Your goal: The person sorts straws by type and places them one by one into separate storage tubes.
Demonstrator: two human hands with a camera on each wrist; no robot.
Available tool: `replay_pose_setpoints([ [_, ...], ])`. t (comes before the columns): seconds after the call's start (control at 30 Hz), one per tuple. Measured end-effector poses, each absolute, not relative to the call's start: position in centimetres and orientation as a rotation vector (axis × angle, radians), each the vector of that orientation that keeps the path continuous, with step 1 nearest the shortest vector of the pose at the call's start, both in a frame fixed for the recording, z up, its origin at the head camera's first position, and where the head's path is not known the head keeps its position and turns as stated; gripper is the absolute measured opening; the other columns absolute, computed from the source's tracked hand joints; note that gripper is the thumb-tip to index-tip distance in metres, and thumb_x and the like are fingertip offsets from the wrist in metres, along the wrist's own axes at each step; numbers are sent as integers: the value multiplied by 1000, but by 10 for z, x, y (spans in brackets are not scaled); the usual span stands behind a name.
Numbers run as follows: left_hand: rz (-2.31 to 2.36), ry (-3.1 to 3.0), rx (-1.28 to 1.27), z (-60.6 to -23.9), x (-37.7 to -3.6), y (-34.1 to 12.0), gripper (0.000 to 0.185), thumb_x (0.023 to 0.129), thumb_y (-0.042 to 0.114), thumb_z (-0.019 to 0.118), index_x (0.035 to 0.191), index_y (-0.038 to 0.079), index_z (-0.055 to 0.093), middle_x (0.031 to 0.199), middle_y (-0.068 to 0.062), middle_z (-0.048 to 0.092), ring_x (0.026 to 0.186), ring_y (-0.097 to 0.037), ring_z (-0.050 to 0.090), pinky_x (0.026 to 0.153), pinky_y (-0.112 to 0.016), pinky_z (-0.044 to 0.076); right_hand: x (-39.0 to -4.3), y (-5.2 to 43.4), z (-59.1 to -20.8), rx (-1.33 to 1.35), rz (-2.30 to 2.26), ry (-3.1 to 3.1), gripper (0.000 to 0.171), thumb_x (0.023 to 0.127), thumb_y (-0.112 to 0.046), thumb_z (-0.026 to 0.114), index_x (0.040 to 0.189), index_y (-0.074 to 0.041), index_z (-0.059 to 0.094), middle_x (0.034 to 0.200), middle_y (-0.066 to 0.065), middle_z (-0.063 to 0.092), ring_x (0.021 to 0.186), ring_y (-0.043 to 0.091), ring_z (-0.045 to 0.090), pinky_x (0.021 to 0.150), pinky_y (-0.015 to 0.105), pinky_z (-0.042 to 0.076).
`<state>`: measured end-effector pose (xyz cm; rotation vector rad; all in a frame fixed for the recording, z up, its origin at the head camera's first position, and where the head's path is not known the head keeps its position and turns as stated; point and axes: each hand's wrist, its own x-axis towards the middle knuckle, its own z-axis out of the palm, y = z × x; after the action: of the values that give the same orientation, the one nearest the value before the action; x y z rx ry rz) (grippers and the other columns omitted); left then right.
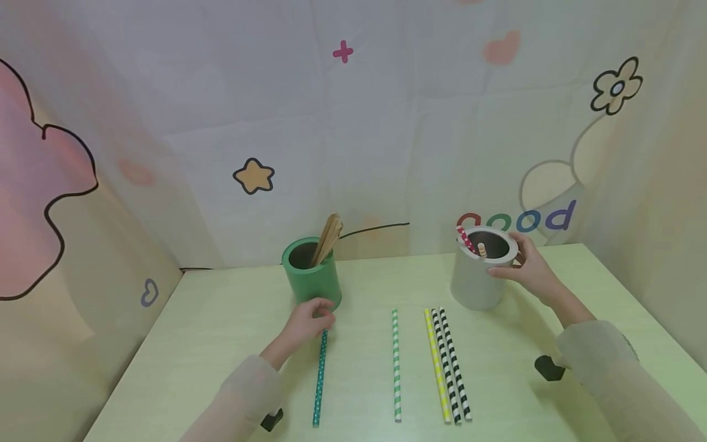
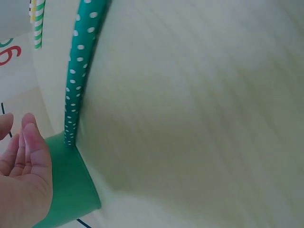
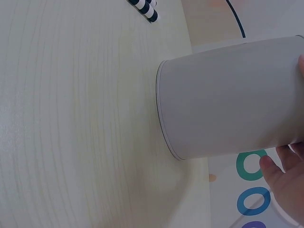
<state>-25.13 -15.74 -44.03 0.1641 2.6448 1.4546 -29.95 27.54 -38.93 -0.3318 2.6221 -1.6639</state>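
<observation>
My left hand (image 1: 306, 322) hovers at the far end of a teal paper straw with white dots (image 1: 320, 380), in front of a green cup (image 1: 315, 285). In the left wrist view, its thumb and fingers are apart, with the dotted straw (image 2: 78, 76) outside them. The green cup holds a bundle of flat wooden sticks (image 1: 328, 239). My right hand (image 1: 530, 270) grips the grey-white cup (image 1: 477, 282) near its rim, thumb at the front and fingers on the far right side. Inside that cup lean a red dotted straw (image 1: 466, 239) and an orange-striped one (image 1: 482, 250).
Between the cups, nearer me, lie a green-striped straw (image 1: 396, 368), a yellow-striped straw (image 1: 437, 368) and two black-striped straws (image 1: 455, 365). A printed cloth (image 1: 364, 153) hangs behind the pale table (image 1: 221, 344) and along its sides.
</observation>
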Motion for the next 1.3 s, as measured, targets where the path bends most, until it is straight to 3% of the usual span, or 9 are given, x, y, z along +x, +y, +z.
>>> replay_pose_setpoints([
  [0.4, 1398, 2626, 19, -453, -242, -168, 29, 82, 9, 60, 108, 1, 54, 87, -9, 59, 59, -12, 52, 55, -24, 47, -300, 276, -390, -340, -1662, 2628, 92, 78, -19, 67, 138, -1, -1, 143, 25, 9, 131, 44, 11, 100, 60, 21],
  [0.8, 1238, 2679, 24, -465, -242, -165, 39, 75, 14, 69, 108, 1, 53, 87, -8, 58, 63, -13, 53, 54, -24, 49, -299, 275, -389, -342, -1676, 2613, 93, 79, -18, 66, 139, -2, -3, 144, 25, 7, 131, 44, 8, 100, 60, 20],
  [1.3, 1017, 2833, 56, -458, -242, -151, 41, 73, 14, 69, 108, 1, 52, 70, -2, 53, 59, -13, 47, 53, -23, 39, -299, 275, -388, -339, -1681, 2602, 93, 78, -18, 66, 138, -1, -2, 144, 24, 7, 131, 44, 9, 100, 59, 20],
])
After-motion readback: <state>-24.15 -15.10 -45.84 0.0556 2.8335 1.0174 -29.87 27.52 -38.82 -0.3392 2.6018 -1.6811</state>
